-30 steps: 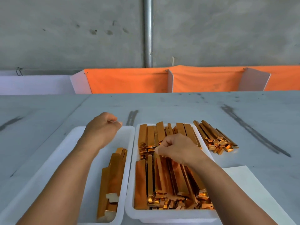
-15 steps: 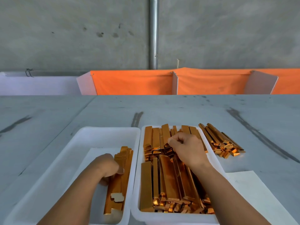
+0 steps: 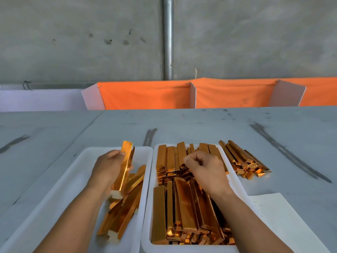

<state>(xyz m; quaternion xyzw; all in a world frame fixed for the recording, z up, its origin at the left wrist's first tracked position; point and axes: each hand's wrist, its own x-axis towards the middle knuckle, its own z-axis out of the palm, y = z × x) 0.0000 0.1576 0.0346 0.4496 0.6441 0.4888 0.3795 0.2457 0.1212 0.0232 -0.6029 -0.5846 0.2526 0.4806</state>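
Two white trays stand side by side near the table's front edge. In the left tray [image 3: 76,172] my left hand [image 3: 107,167] grips a long gold foil box [image 3: 125,165], lifted and tilted above a few more gold boxes [image 3: 125,212] lying in that tray. The right tray [image 3: 147,216] is packed with several gold boxes [image 3: 184,207]. My right hand [image 3: 206,170] hovers over its far half with fingers curled into a fist; nothing shows between them.
A loose pile of gold boxes [image 3: 242,159] lies on the grey table [image 3: 182,123] right of the trays. A white sheet of paper [image 3: 279,220] lies at the front right. Orange cloth with white dividers [image 3: 149,95] lines the table's far edge.
My left hand dropped from above the left tray into it, took hold of a gold box and raised it. My right hand stayed fisted over the right tray.
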